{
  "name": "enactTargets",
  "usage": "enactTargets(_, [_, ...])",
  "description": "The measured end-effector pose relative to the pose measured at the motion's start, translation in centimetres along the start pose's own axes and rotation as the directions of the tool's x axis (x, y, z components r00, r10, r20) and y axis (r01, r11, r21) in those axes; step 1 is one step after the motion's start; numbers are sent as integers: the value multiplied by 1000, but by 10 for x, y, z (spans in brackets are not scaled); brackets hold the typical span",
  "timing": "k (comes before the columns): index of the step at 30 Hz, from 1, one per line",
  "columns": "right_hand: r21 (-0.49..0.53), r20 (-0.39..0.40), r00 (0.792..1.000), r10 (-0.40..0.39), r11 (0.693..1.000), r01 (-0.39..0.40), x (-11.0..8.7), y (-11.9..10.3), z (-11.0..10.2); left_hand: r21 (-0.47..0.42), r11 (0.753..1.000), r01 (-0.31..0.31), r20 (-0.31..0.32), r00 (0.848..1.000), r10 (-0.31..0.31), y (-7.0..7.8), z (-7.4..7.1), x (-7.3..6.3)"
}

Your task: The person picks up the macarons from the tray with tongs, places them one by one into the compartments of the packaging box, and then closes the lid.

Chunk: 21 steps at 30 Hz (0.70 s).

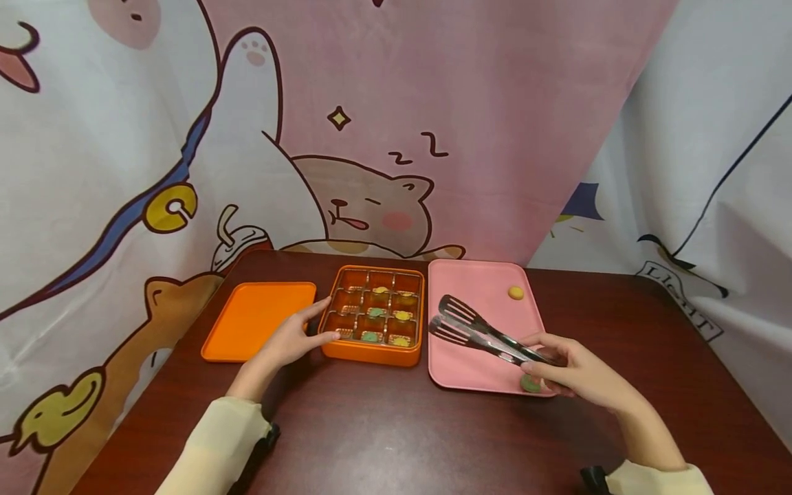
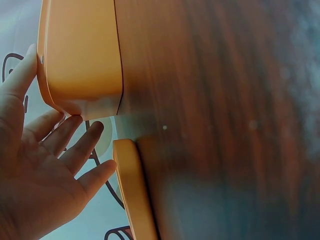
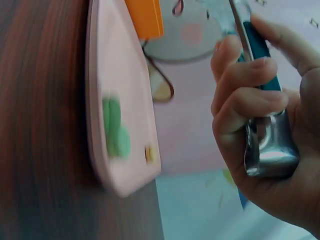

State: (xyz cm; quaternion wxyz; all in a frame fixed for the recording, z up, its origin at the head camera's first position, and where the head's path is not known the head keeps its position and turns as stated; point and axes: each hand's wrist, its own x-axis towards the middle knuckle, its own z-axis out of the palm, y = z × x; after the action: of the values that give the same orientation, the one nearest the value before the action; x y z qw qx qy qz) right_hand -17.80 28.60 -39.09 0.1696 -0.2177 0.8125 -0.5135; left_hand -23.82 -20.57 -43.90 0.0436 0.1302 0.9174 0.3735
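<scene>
My left hand (image 1: 289, 338) rests against the left side of an orange divided box (image 1: 371, 353), thumb at its near corner and fingers extended. In the left wrist view the fingertips touch the box wall (image 2: 82, 55). Several compartments hold small yellow and green round pieces. My right hand (image 1: 578, 371) grips metal slotted tongs (image 1: 482, 333) by the handle, over a pink tray (image 1: 458, 375). The two slotted ends point left and stand apart, with nothing between them. On the tray lie a yellow round piece (image 1: 515, 293) and, below the hand, green pieces (image 3: 119, 142), partly hidden in the head view.
An orange lid-like tray (image 1: 260, 320) lies left of the box, close to the left hand. The pink tray sits directly right of the box. All stand on a dark brown table (image 1: 383, 440), with a printed cartoon curtain (image 1: 495, 137) behind its far edge.
</scene>
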Motion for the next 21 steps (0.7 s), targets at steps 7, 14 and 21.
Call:
enactTargets(7, [-145, -86, 993, 76, 986, -88, -49, 16, -25, 14, 1000, 5, -4, 1000, -4, 0, 0, -1])
enactTargets(14, [-313, -229, 960, 159, 922, -228, -92, 40, -45, 10, 1000, 20, 1, 1000, -20, 1, 0, 0])
enactTargets(21, [-391, -303, 898, 319, 817, -423, -121, 60, -59, 3, 1000, 12, -1, 1000, -12, 1, 0, 1])
